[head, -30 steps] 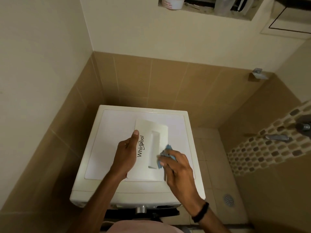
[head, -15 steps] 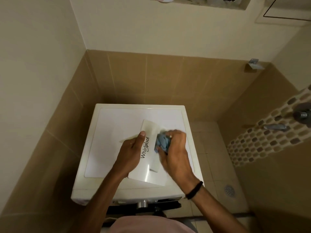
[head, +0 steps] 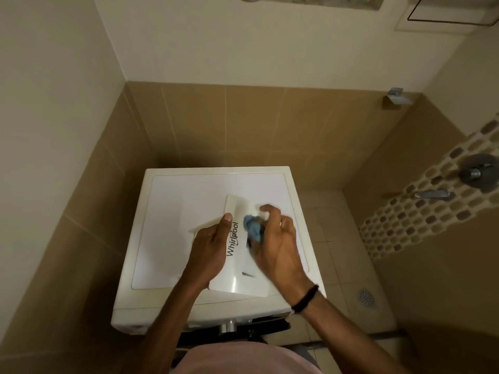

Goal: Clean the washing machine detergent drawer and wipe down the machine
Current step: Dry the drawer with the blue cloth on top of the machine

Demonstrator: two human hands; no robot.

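Note:
The white detergent drawer [head: 237,279], its front panel marked "Whirlpool", is held over the top of the white washing machine [head: 172,211]. My left hand [head: 209,249] grips the drawer's left side, thumb on the panel. My right hand [head: 275,244] presses a crumpled blue cloth [head: 253,228] against the recessed handle of the panel. The hand is slightly blurred. The drawer's compartments are hidden behind the panel.
The machine stands in a tiled corner, walls at left and behind. Tiled floor with a round drain [head: 366,297] lies to the right. A tap [head: 432,195] and a valve knob [head: 475,172] stick out of the right wall. A shelf niche [head: 305,2] is high on the back wall.
My right hand with the cloth has moved up the drawer's panel from its lower right edge to the handle recess. The drawer has tilted a little. The view has dipped downward.

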